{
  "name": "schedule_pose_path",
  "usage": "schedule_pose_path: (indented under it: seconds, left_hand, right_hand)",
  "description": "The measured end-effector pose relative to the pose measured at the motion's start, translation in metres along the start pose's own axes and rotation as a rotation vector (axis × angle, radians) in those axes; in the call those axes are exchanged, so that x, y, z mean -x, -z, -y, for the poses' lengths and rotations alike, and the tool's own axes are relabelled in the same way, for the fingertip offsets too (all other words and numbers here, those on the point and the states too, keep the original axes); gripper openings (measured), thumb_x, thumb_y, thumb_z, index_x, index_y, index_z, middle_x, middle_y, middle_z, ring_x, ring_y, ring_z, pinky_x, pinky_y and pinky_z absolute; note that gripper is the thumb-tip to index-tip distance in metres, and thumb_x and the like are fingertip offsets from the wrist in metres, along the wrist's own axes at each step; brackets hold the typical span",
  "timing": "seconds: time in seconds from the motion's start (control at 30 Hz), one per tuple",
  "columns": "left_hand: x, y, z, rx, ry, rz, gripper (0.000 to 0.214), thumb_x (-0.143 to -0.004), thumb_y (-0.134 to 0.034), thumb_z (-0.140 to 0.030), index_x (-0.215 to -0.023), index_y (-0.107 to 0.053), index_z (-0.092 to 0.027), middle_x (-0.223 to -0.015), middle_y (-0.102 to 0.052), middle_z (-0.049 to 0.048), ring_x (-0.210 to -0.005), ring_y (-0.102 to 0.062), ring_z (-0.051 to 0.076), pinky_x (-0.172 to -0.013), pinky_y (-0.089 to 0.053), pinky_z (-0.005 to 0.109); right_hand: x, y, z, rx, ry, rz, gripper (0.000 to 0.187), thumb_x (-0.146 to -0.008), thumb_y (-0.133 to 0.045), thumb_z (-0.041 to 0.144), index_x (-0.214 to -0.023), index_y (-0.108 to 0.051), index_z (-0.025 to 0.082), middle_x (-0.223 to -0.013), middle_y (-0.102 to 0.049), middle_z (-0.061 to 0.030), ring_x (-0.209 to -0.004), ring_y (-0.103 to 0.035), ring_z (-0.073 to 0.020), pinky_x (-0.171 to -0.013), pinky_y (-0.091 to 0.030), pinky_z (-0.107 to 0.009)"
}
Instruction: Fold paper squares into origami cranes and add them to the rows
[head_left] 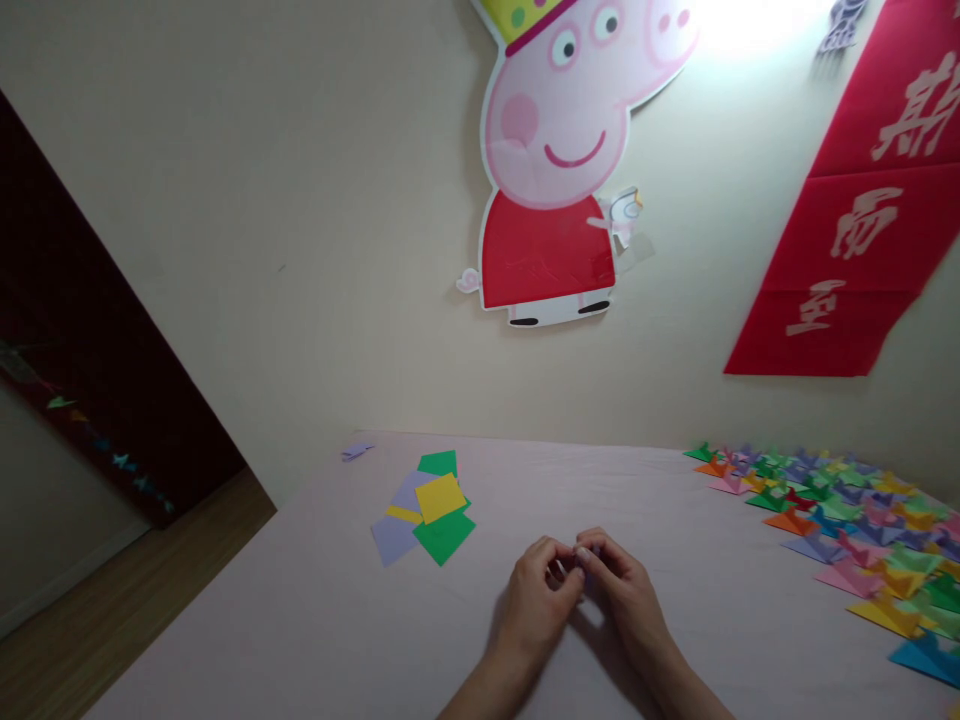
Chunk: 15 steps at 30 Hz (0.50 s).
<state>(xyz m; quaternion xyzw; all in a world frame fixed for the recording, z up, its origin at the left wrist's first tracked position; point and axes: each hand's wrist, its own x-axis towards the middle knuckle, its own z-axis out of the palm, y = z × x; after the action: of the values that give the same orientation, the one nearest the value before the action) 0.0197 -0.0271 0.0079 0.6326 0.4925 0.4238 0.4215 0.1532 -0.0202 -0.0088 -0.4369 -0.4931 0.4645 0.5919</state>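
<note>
My left hand (541, 592) and my right hand (616, 585) meet above the table in front of me, fingertips pinched together. Between them is a small pale purple bit that looks like folded paper, mostly hidden by the fingers. To the left of my hands lies a loose group of square paper sheets: a yellow sheet (441, 497) on top, a green sheet (445, 538) below it and a purple sheet (394, 540) at the left. Farther back, near the table's far left corner, rests a small purple folded paper piece (358, 452).
Rows of colourful folded paper figures (847, 520) cover the right side of the pale table (300, 640). Behind it, the wall carries a cartoon pig cutout (551, 245) and a red banner (832, 240). A dark door (97, 300) is at the left.
</note>
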Motion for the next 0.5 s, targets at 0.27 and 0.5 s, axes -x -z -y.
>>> schedule_pose_path:
  seconds: [0.27, 0.5]
  left_hand:
    - [-0.012, 0.006, 0.014, 0.281, 0.101, -0.044, 0.034, -0.072, -0.068, -0.048, -0.065, -0.051, -0.019, -0.063, -0.048, -0.0040, -0.061, -0.043, 0.013, -0.060, -0.035, 0.024]
    - [-0.017, 0.011, 0.019, 0.384, 0.163, -0.016, 0.044, -0.069, -0.066, -0.059, -0.062, -0.049, -0.019, -0.056, -0.044, -0.0051, -0.055, -0.037, 0.011, -0.056, -0.030, 0.024]
  right_hand:
    - [-0.003, 0.001, -0.003, -0.054, -0.041, -0.026, 0.046, -0.069, -0.077, 0.049, -0.105, -0.065, 0.023, -0.071, -0.060, 0.0014, -0.062, -0.056, -0.0165, -0.059, -0.049, -0.029]
    - [-0.001, 0.002, -0.007, 0.077, 0.053, 0.009, 0.025, -0.075, -0.071, 0.044, -0.080, -0.064, 0.021, -0.074, -0.062, -0.0016, -0.072, -0.059, -0.0193, -0.066, -0.049, -0.029]
